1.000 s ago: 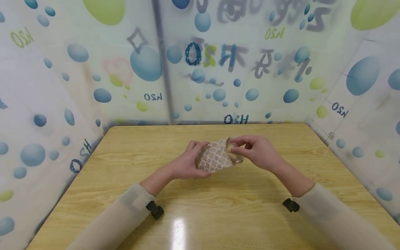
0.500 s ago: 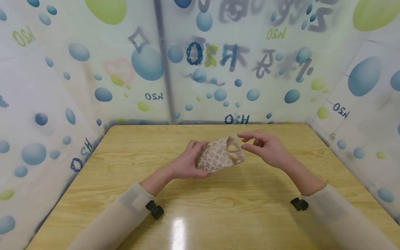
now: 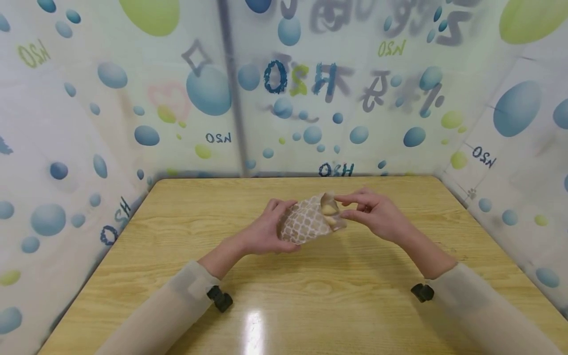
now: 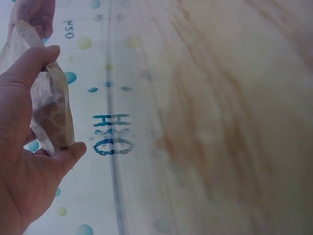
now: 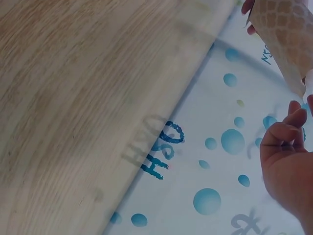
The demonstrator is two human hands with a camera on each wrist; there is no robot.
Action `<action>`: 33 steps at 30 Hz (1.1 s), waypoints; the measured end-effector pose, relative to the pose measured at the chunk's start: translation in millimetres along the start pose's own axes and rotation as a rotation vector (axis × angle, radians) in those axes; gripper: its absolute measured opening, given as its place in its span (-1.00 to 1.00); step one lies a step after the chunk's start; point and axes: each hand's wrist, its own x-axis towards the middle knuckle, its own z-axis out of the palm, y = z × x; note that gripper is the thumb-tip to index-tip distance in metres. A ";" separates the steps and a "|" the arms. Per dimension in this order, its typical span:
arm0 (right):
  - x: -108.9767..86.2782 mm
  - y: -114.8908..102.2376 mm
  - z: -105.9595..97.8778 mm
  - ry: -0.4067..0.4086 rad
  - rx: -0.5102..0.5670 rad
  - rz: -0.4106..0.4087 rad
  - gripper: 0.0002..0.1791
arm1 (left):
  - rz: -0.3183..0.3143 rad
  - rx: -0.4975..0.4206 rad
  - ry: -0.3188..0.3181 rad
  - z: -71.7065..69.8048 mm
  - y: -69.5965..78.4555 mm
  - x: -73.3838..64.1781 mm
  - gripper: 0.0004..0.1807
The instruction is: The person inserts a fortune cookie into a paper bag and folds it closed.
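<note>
A small paper bag point(image 3: 306, 222) with a tan and white lattice print is tilted above the table, its mouth towards the right. My left hand point(image 3: 266, 231) grips its lower end, and the left wrist view shows thumb and fingers on either side of the bag point(image 4: 54, 115). Pale yellow pieces point(image 3: 329, 210) show in the mouth; their kind is unclear. Just right of them is my right hand point(image 3: 379, 217), thumb and index finger spread apart with the tips right at the mouth's edge. In the right wrist view, the right hand point(image 5: 288, 166) is below the bag's mouth.
A wooden table point(image 3: 275, 296) stretches under both arms. Behind it and along both sides hang pale sheets point(image 3: 284, 133) printed with blue and green bubbles. Each sleeve cuff carries a small black device point(image 3: 219, 298).
My right fingers were in the bag's mouth at a yellow piece, then drew back to the right. Now they are slightly closer to the mouth again. The left hand and bag hardly moved.
</note>
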 end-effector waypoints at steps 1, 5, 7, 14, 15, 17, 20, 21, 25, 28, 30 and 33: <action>0.3 -0.2 1.1 -0.001 0.010 -0.001 -0.56 | 0.000 -0.001 0.001 0.0 0.0 -0.2 0.21; 1.5 -0.9 5.6 -0.001 0.037 0.011 -0.55 | 0.000 -0.001 0.004 0.1 0.4 -1.0 0.19; 1.7 -1.5 7.1 -0.009 0.046 0.018 -0.55 | 0.000 -0.004 0.006 0.1 0.8 -1.2 0.18; 2.9 -1.7 8.2 -0.015 0.023 0.032 -0.53 | 0.004 -0.004 0.022 0.4 0.8 -0.6 0.18; 3.0 -1.4 8.0 -0.014 0.017 0.033 -0.53 | 0.007 -0.004 0.025 0.4 0.9 -0.4 0.18; 3.5 -0.4 8.0 -0.012 0.011 0.033 -0.53 | 0.015 -0.001 0.036 0.5 0.7 -0.3 0.17; 4.3 0.7 9.6 -0.014 0.012 0.028 -0.54 | 0.026 0.002 0.047 0.8 0.3 0.0 0.15; 4.4 1.1 10.4 -0.015 0.016 0.024 -0.55 | 0.027 0.001 0.049 0.7 0.3 -0.1 0.15; 5.1 0.0 14.3 -0.020 0.028 0.027 -0.57 | 0.030 -0.003 0.053 0.9 0.4 0.0 0.13; 5.2 -1.8 15.8 -0.019 0.027 0.027 -0.57 | 0.028 -0.001 0.061 0.9 0.8 0.1 0.13; 4.9 -2.7 15.6 -0.006 0.019 0.020 -0.56 | 0.024 0.003 0.068 0.7 1.1 0.0 0.13; 3.9 -4.2 12.9 0.034 0.007 -0.004 -0.58 | 0.021 0.008 0.082 0.3 2.0 0.1 0.15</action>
